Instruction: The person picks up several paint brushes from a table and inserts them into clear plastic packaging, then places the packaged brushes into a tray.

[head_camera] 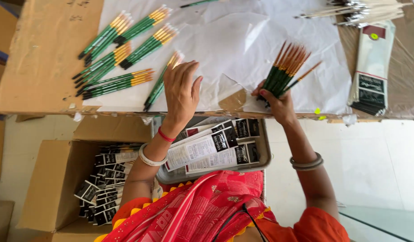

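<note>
My right hand [278,104] grips a fanned bunch of green-handled paint brushes [285,71] with orange tips, held over the white paper [261,40] on the table. My left hand [182,92] is spread open, palm down, touching a small set of green brushes [160,85] lying on the paper near the table's front edge. Several more sorted sets of green brushes with yellow ferrules [122,49] lie in rows to the left.
A grey tray [264,157] on my lap holds packaged brush sleeves. A cardboard box [50,188] at lower left holds many more packs. A stack of empty sleeves [370,76] and loose white-handled brushes [359,11] lie at the table's right.
</note>
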